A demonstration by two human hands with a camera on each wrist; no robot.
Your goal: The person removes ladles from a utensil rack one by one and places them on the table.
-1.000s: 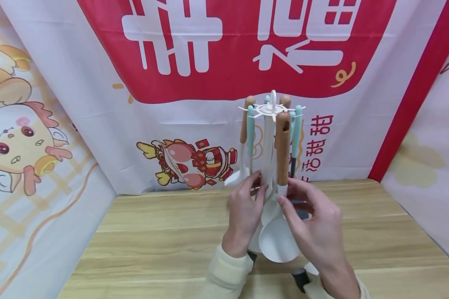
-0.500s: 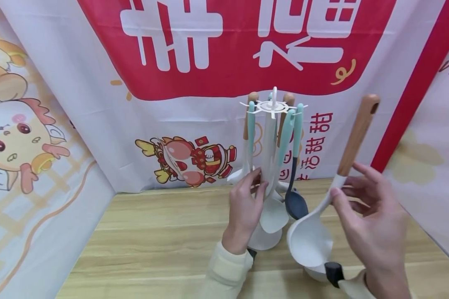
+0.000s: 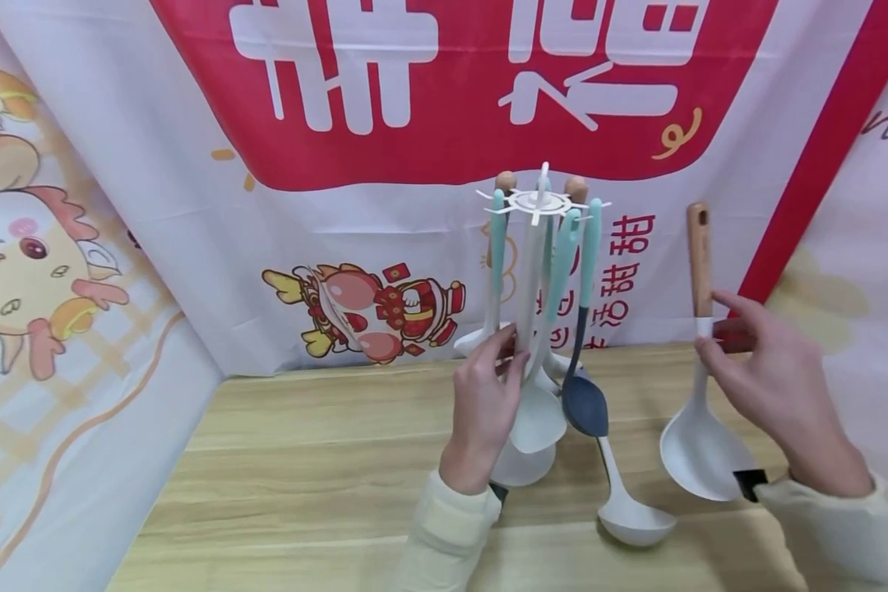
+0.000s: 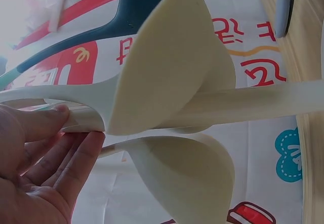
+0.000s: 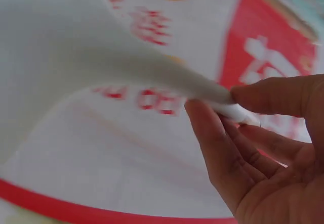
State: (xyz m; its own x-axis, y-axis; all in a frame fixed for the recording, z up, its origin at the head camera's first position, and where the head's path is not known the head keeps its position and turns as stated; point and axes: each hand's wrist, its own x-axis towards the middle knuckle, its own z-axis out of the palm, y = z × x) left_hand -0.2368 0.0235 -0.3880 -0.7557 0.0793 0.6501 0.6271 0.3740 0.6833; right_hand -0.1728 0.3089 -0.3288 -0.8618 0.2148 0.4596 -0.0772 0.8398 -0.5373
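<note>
Head view: my left fingers (image 3: 516,375) clasp a white, hook-topped utensil stand (image 3: 530,279) by its pole, likely to steady it; my right fingers (image 3: 737,307) pinch a white, wooden-handled ladle (image 3: 701,454) at its neck, right of the stand, bowl downward, presumably for balance.

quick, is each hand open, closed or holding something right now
Left hand: holding the utensil stand's white pole.
Right hand: holding a white ladle by its neck, just below the wooden handle.
</note>
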